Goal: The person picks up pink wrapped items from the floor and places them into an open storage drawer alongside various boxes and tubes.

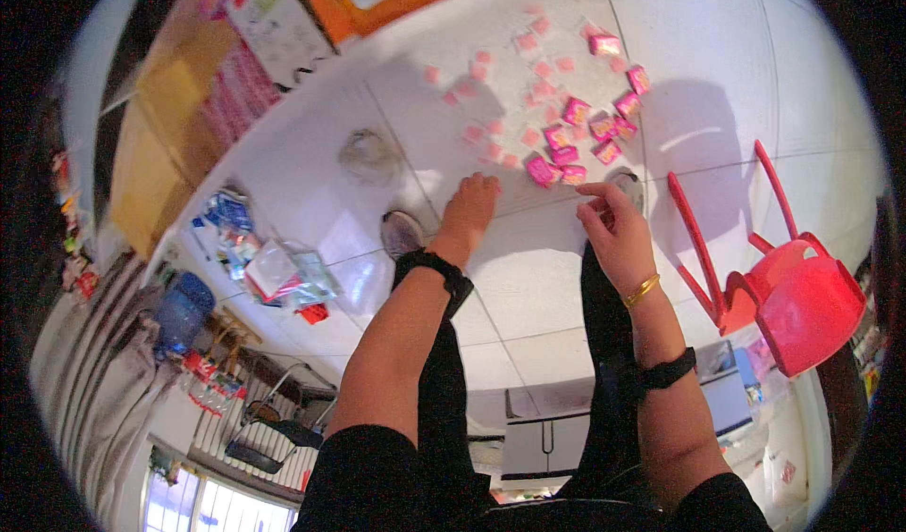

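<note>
My left hand [472, 209] hovers palm down over the pale tiles, fingers extended and nothing visible in it. To its right is my right hand [612, 225], index finger stretched and thumb apart, the other fingers curled; no held thing shows. Just beyond its fingertips lie several bright pink wrapped packets [564, 156], the closest being a pink packet [542, 171] between the two hands. Farther out and to the left, small pale-pink pieces [543, 88], seemingly in clear wrappers, are scattered. Left of these sits a translucent pale ring-shaped thing [370, 157].
A red plastic chair [807, 310] stands at the right. At the left lies a heap of coloured packages [274, 263]. My shoes [403, 235] flank the working spot. An orange surface [392, 5] holding a tray is at the far edge, beside patterned pink cloth [241, 98].
</note>
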`<state>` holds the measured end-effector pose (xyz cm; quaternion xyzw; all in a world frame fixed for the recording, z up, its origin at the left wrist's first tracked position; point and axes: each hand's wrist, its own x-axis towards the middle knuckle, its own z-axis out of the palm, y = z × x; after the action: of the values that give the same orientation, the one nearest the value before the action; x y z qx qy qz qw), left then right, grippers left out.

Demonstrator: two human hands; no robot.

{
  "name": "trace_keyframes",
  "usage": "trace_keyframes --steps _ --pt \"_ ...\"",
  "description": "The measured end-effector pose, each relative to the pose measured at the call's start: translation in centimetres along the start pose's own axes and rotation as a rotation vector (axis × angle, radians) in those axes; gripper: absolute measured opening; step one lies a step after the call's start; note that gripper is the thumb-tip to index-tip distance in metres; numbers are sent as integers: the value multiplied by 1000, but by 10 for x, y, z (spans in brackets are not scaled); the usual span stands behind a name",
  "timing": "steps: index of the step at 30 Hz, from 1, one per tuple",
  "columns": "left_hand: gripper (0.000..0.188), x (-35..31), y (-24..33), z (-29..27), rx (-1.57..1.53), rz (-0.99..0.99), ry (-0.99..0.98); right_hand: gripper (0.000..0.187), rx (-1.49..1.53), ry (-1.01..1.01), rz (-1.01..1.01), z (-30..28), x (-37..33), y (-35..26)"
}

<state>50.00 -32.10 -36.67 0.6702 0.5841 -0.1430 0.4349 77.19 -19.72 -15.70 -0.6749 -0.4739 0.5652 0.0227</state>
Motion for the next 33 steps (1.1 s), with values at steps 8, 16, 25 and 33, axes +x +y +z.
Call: trace_keyframes --steps 8,16,25,33 --pt "49 -143 95 -297 -376 172 273 30 42 39 -72 -6 -12 -48" --pt "37 -180 43 -509 -560 -264 1086 29 59 18 -90 1 -14 -77" --pt "43 -85 -199 -586 -729 -516 935 27 78 35 -83 11 12 -77" --pt "43 -26 -204 -569 -595 -521 722 29 66 12 -32 0 31 -88"
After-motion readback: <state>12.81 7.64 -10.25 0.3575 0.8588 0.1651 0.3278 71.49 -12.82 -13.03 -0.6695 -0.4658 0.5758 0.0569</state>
